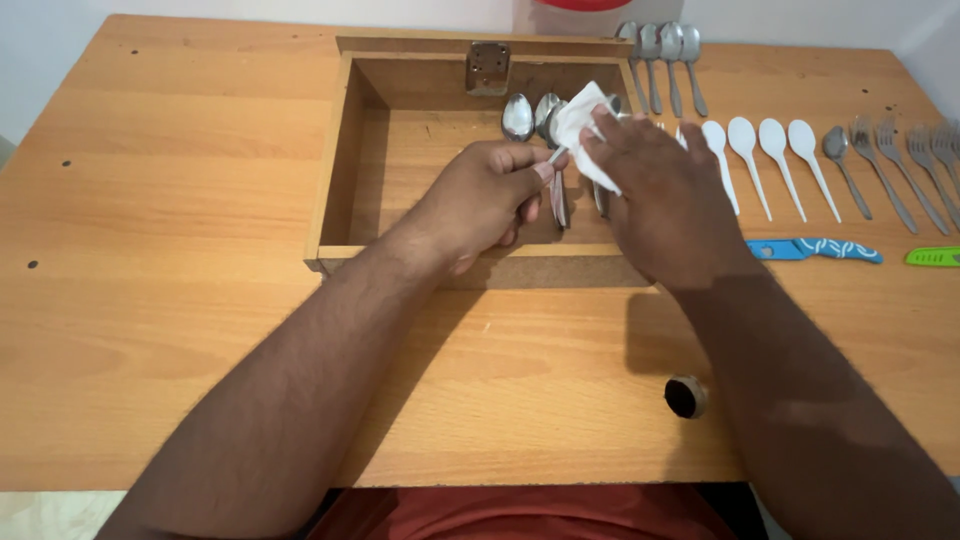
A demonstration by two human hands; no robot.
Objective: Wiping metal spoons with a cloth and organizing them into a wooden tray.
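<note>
Left hand (490, 195): grips spoon handle (556, 155) | Right hand (665, 195): presses white cloth (580, 125) around spoon | Setting: above wooden box (335, 160), on table (180, 250)

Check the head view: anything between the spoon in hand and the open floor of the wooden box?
Nothing visible. The left hand holds the spoon over the wooden box, and the right hand presses a white cloth on it. Two spoons lie inside; the left floor is bare.

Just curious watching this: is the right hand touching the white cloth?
Touching. The head view shows the right hand pressed over the white cloth.
</note>
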